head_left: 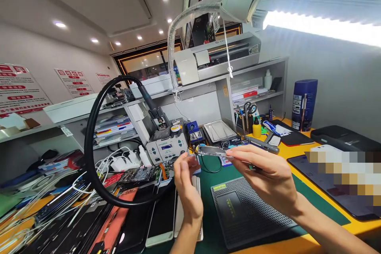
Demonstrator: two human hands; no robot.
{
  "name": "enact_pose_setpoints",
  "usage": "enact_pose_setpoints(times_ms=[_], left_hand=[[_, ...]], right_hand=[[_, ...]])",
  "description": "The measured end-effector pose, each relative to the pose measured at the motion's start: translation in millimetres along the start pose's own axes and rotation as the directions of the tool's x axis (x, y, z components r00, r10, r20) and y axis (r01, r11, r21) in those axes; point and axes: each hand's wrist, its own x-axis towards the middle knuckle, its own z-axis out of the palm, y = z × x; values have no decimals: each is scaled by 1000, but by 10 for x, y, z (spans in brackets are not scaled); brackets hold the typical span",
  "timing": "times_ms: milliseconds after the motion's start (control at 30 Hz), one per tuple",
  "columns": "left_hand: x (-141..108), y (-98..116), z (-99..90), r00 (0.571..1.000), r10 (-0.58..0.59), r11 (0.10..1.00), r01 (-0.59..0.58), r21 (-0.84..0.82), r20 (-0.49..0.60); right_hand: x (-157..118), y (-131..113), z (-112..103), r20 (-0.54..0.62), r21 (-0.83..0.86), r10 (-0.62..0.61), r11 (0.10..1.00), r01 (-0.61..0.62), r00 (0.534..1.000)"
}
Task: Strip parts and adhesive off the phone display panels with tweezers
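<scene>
My right hand point(264, 170) is closed on a thin flat metallic piece point(212, 151), pinched at its right end between thumb and fingers and seen nearly edge-on. The piece has a grey face and an uneven edge; its exact kind is unclear. Something small and dark green shows beneath my right fingers. My left hand point(187, 188) is raised near the piece's left end, its fingers loosely bent and apart, with nothing visible in them. Below both hands lies a black perforated work pad point(253, 210) on a green mat point(315, 202).
A thick black hose point(87, 143) loops at left from a hot-air station point(166, 149). Phones point(162, 214), cables and circuit boards crowd the left side. A lamp point(239, 6) hangs overhead. A yellow bottle point(256, 128), blue canister point(304, 105) and dark tablet-like slab point(327, 182) stand or lie right.
</scene>
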Motion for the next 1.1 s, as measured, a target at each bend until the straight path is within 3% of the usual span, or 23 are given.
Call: enact_pose_setpoints(times_ms=[33, 100, 167, 233, 367, 567, 600, 667, 733, 767, 967, 1100], left_hand=[[43, 47, 5, 982, -167, 981, 174, -81, 86], [114, 138, 24, 857, -410, 861, 476, -178, 312], [147, 209, 48, 740, -483, 725, 638, -261, 467], [150, 246, 65, 698, -470, 620, 697, -362, 539], [141, 247, 52, 725, -411, 494, 686, -533, 552], [149, 259, -1, 747, -405, 425, 664, -615, 526], [154, 262, -8, 750, -411, 421, 661, -621, 518], [165, 264, -20, 760, -420, 414, 646, -641, 495], [175, 263, -28, 774, -425, 406, 627, -665, 469], [178, 262, -30, 775, -430, 402, 623, -670, 462], [164, 278, -17, 761, -456, 394, 637, -662, 461], [163, 283, -16, 748, -466, 409, 655, -635, 472]], right_hand=[[5, 17, 8, 8, 1, -16, 1000, 15, 1000], [9, 40, 36, 32, 13, -53, 999, 53, 998], [9, 49, 76, 53, 36, -86, 996, 84, 995], [8, 49, 122, 67, 58, -101, 994, 97, 993], [1, 41, 216, 87, 92, -87, 993, 79, 992], [87, 5, 140, 169, 44, 68, 996, -76, 983], [127, -10, 81, 228, 13, 148, 988, -155, 962], [218, -43, -54, 396, -41, 318, 943, -330, 861], [298, -67, -177, 514, -97, 384, 915, -393, 767], [326, -72, -224, 541, -124, 394, 911, -393, 743], [315, -7, -276, 633, -131, 304, 949, -288, 712], [239, 55, -204, 637, -105, 308, 943, -316, 707]])
